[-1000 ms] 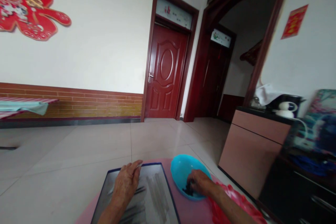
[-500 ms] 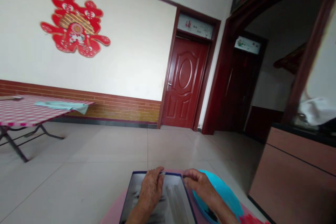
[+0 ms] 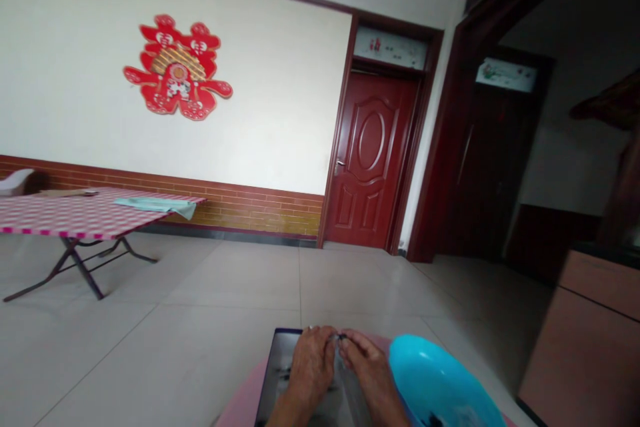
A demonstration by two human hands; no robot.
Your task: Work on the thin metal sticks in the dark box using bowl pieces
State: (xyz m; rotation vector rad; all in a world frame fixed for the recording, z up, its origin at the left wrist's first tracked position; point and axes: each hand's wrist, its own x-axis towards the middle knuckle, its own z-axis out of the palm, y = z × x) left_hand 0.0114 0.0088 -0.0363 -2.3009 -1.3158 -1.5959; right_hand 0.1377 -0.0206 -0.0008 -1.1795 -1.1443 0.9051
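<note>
Over a shallow dark-rimmed box [image 3: 267,373], my left hand [image 3: 313,360] and my right hand [image 3: 369,370] meet at their fingertips. My right hand pinches a small dark piece [image 3: 343,336], too small to name. The fingers of my left hand are closed against it from the other side; what they hold is hidden. Inside the box are several thin dark things, blurred, and long pale strips [image 3: 353,395], partly covered by my hands. A bright blue basin [image 3: 435,367] stands just right of the box, with some dark things [image 3: 434,420] at its bottom.
Box and basin rest on a pink surface [image 3: 245,393]. A folding table [image 3: 95,217] with a checked cover and a pale green cloth [image 3: 155,205] stands far left. A brown cabinet [image 3: 585,333] is at the right. A red door [image 3: 373,160] is across the tiled floor.
My hands, apart before, have come together at the fingertips above the box; my right hand moved left from the basin's edge. The view has swung to the left.
</note>
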